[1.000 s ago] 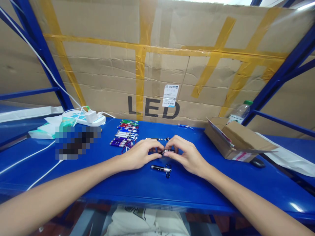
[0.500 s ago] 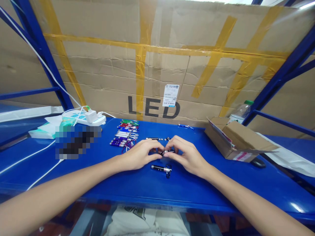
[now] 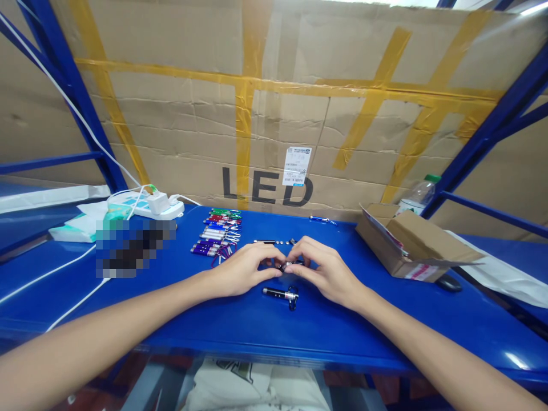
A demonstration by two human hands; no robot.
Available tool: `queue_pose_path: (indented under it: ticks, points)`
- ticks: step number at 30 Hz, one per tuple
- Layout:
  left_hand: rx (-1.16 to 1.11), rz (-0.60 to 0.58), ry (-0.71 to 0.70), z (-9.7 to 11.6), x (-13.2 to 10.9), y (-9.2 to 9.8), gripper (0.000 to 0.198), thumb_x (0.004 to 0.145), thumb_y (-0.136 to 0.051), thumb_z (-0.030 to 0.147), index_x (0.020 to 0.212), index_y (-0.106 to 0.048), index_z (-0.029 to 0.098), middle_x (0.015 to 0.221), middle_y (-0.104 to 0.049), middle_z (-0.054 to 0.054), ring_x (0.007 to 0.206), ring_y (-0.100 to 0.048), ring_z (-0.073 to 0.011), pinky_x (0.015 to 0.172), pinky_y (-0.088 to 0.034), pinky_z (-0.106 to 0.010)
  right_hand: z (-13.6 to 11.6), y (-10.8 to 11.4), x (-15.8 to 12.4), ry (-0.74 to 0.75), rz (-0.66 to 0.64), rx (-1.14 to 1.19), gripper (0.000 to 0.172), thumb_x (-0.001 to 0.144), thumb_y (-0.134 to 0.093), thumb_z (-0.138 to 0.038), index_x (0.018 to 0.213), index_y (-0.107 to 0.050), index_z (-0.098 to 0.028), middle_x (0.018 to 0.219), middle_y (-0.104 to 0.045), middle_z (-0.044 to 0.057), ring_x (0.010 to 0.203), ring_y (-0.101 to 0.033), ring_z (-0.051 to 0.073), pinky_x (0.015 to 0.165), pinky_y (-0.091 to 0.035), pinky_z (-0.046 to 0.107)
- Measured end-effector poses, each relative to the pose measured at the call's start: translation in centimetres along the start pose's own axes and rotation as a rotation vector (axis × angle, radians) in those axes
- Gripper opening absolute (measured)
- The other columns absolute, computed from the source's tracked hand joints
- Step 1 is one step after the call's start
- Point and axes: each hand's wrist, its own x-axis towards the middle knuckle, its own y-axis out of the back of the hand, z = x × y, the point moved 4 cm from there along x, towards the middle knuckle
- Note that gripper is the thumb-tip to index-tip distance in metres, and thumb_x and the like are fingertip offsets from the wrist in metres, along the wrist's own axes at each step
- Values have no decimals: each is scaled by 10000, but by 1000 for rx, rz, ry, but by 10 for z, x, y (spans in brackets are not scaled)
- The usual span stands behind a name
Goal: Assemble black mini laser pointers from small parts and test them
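Observation:
My left hand (image 3: 242,269) and my right hand (image 3: 326,270) meet at the middle of the blue shelf top (image 3: 240,319), fingers pinched together round a small dark keychain flashlight (image 3: 289,265). A second black flashlight (image 3: 280,294) lies on the surface just in front of my fingers. Behind them a short row of tiny round battery cells (image 3: 274,242) sits on the shelf. A stack of coloured flashlights (image 3: 217,233) lies to the left of my left hand.
An open cardboard box (image 3: 406,245) sits at the right with a plastic bottle (image 3: 417,195) behind it. A white power strip (image 3: 148,204) and cables lie at the left. A lone blue flashlight (image 3: 322,220) rests by the large cardboard wall (image 3: 274,114).

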Motion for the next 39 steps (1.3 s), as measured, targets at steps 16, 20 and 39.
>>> queue_pose_path:
  ticks: [16, 20, 39]
  points:
    - [-190, 1, 78, -5, 1, -5, 123, 946, -754, 224, 1064, -743, 191, 981, -755, -12, 893, -678, -176, 832, -509, -262, 1, -1, 1, -22, -3, 3, 106, 1072, -661, -336, 1064, -679, -231, 954, -630, 23, 834, -592, 177, 769, -463, 298]
    - [-313, -15, 118, -8, 2, -10, 130, 928, -764, 266, 1026, -747, 182, 926, -756, -4, 858, -679, -170, 804, -512, -257, 2, -1, 2, -42, -3, 20, 120, 1068, -667, -347, 1049, -680, -230, 925, -623, 14, 811, -588, 173, 753, -458, 297]
    - [163, 82, -90, 6, -3, 4, 128, 1037, -701, 289, 1149, -717, 229, 1121, -762, -27, 1076, -627, -226, 966, -428, -348, 4, 5, 5, -114, 114, 47, 172, 1093, -588, -351, 1020, -673, -220, 982, -695, 46, 873, -638, 198, 796, -490, 313]
